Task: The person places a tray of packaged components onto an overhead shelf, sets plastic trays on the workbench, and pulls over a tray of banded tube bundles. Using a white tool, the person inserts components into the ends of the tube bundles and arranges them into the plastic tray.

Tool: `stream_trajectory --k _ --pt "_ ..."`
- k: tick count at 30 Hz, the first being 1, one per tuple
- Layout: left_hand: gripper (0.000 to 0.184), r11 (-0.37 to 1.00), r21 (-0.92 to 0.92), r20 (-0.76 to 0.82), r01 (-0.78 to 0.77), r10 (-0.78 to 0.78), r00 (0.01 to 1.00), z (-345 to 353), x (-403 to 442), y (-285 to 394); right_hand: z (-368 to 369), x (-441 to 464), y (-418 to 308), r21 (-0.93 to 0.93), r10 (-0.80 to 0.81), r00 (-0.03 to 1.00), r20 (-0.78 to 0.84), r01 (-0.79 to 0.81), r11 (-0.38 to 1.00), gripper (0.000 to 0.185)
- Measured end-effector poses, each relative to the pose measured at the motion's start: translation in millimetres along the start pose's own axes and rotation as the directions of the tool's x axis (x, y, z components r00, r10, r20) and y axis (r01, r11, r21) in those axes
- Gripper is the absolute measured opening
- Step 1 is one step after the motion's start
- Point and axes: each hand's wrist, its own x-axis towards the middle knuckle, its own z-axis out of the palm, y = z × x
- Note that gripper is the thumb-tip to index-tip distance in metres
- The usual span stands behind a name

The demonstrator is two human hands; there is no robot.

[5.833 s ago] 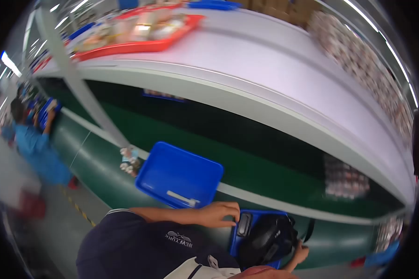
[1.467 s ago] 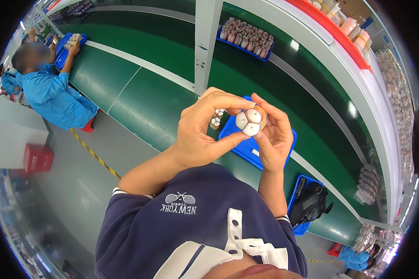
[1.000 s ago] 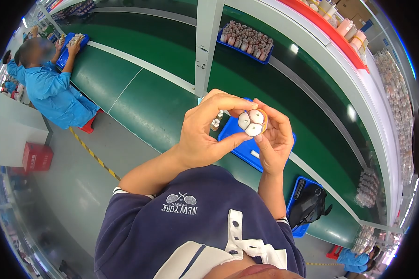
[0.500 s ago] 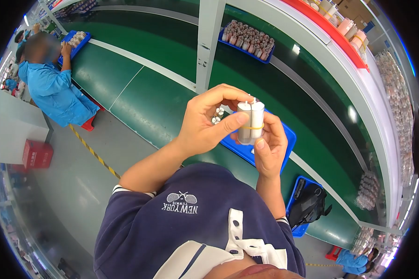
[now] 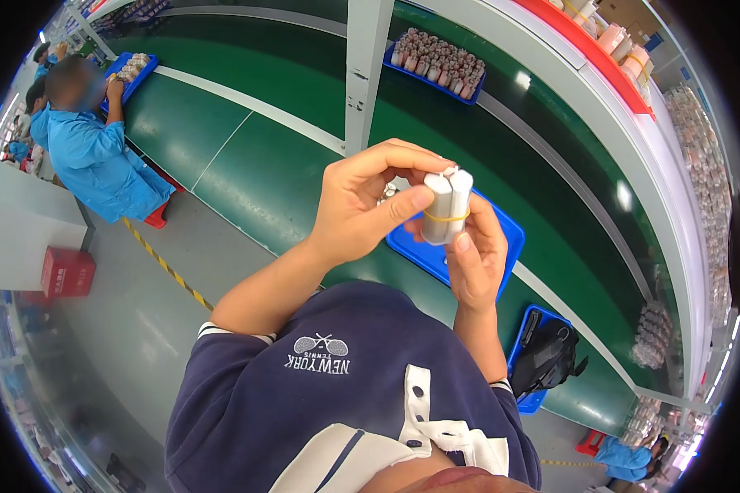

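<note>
A bundle of white and silver cylinders (image 5: 447,205) with a yellow band round its middle is held up between both hands. My left hand (image 5: 366,201) grips it from the left, thumb on the side and fingers at the top. My right hand (image 5: 478,255) holds the lower right side, its thumb near the bottom. Behind and below the bundle lies a blue tray (image 5: 508,246), partly hidden by my right hand. A few more white-topped cylinders (image 5: 388,192) show through the gap in my left hand.
A blue tray with a black bag (image 5: 543,355) lies at the right. Another tray of many cylinders (image 5: 438,64) stands beyond the grey post (image 5: 365,78). A co-worker in blue (image 5: 99,156) sits at the left by a tray. A red-edged shelf tray (image 5: 584,49) is at upper right.
The bundle first showed its three round white ends; it has since been tipped so its long sides and yellow band show. Both hands have kept hold of it. The co-worker's hands have shifted at the tray.
</note>
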Motion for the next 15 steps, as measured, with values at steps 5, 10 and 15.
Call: stream_trajectory --k 5,10,15 --pt "0.035 0.966 0.192 0.108 -0.173 0.154 0.982 2.0 -1.3 8.0 -9.7 3.1 5.6 -0.075 -0.094 0.995 -0.033 0.091 0.993 0.046" --pt "0.043 0.948 0.258 0.167 -0.184 0.144 0.975 2.4 -4.5 7.1 -11.7 5.4 6.7 -0.015 -0.078 0.997 0.002 0.078 0.997 0.046" --pt "0.042 0.919 0.312 0.092 -0.24 0.222 0.971 7.7 -4.2 5.5 -9.8 6.7 5.1 -0.001 -0.085 0.996 0.01 0.085 0.996 0.049"
